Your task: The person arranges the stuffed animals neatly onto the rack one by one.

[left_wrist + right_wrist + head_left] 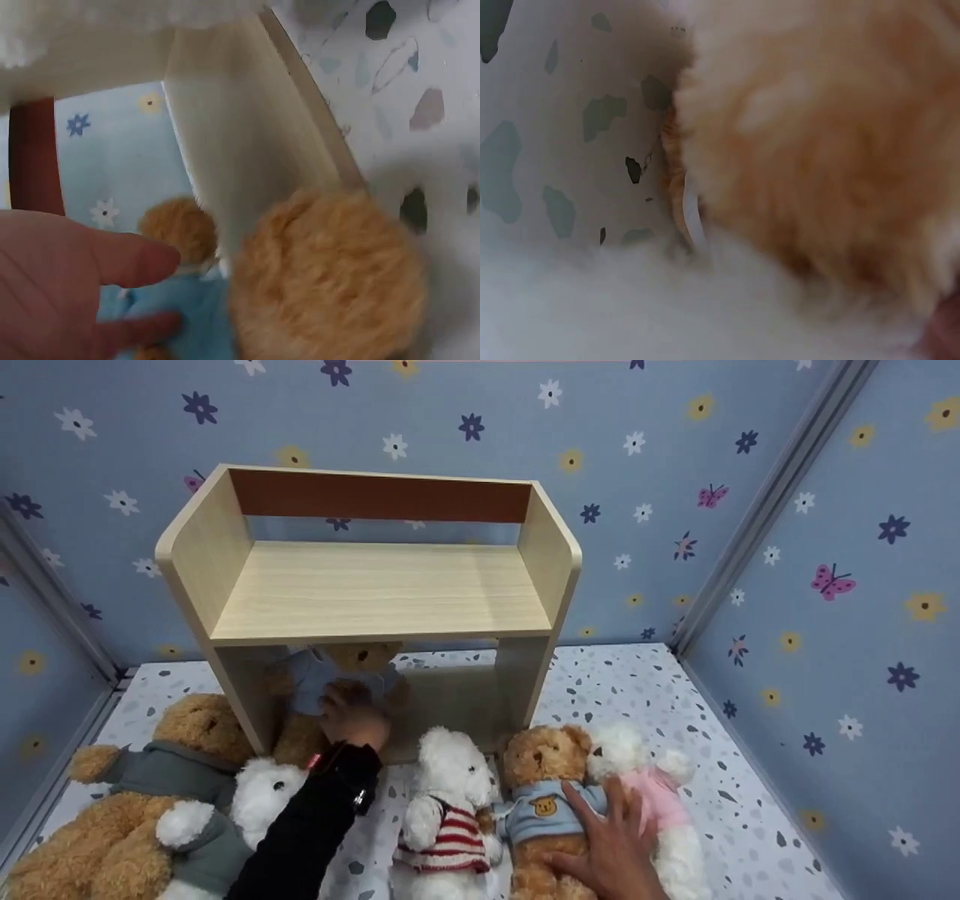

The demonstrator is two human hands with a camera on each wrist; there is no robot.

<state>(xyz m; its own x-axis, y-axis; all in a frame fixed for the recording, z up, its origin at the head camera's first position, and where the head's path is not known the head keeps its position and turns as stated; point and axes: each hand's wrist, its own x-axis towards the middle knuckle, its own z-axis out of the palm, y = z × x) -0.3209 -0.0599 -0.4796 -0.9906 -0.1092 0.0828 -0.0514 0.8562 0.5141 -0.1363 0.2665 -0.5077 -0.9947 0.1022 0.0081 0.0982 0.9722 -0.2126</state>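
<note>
A brown teddy bear in a light blue hoodie (307,679) sits in the lower left of the wooden shelf (382,585). My left hand (356,720) reaches in at its front; the left wrist view shows the thumb and a finger fairly straight over the blue clothing (202,319). My right hand (611,847) lies spread on a second brown teddy bear (544,757) in a blue top with a bear-face patch. Its fingertips reach the gap beside a white plush in pink (660,802). Fur fills most of the right wrist view.
Left of the shelf lie a large brown bear in dark green (169,772) and a white plush (266,791) partly behind my left sleeve. A white plush in a red-striped sweater (454,832) lies in front of the shelf. Flower-patterned walls (480,405) enclose the speckled floor (622,682).
</note>
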